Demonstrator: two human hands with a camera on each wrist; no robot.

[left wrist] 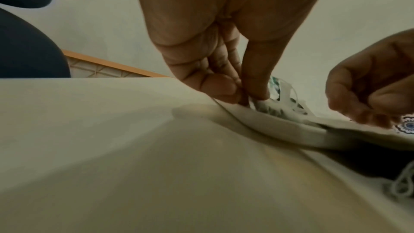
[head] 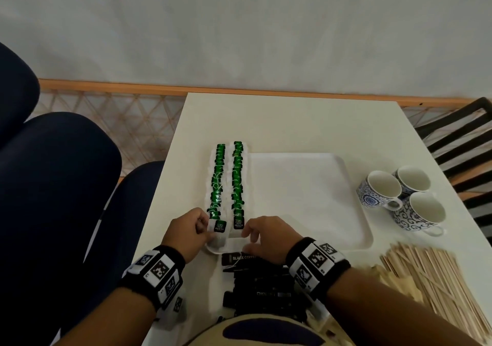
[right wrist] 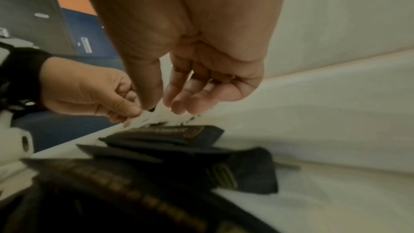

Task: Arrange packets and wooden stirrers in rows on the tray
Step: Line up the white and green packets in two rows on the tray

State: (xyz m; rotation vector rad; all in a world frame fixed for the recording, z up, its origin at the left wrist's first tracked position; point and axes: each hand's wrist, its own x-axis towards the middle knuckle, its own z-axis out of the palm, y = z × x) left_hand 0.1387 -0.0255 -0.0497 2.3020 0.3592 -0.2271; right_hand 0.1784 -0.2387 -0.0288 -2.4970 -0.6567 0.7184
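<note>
A white tray [head: 306,199] lies on the white table. Two rows of green tea packets [head: 226,180] run along the tray's left side. My left hand [head: 210,230] pinches the white bag of the nearest packet [head: 220,226] in the left row between thumb and forefinger [left wrist: 255,93]. My right hand [head: 246,236] has its thumb and fingertips [right wrist: 177,107] closed on the white bag of the nearest packet [head: 238,223] in the right row. Black coffee packets [head: 261,279] are piled under my right wrist, off the tray. Wooden stirrers [head: 431,287] lie heaped at the right front.
Three blue-and-white cups [head: 399,196] stand to the right of the tray. A dark blue chair [head: 53,186] is at the left of the table [head: 292,122], a black slatted chair [head: 458,143] at the right. The tray's middle and right part is bare.
</note>
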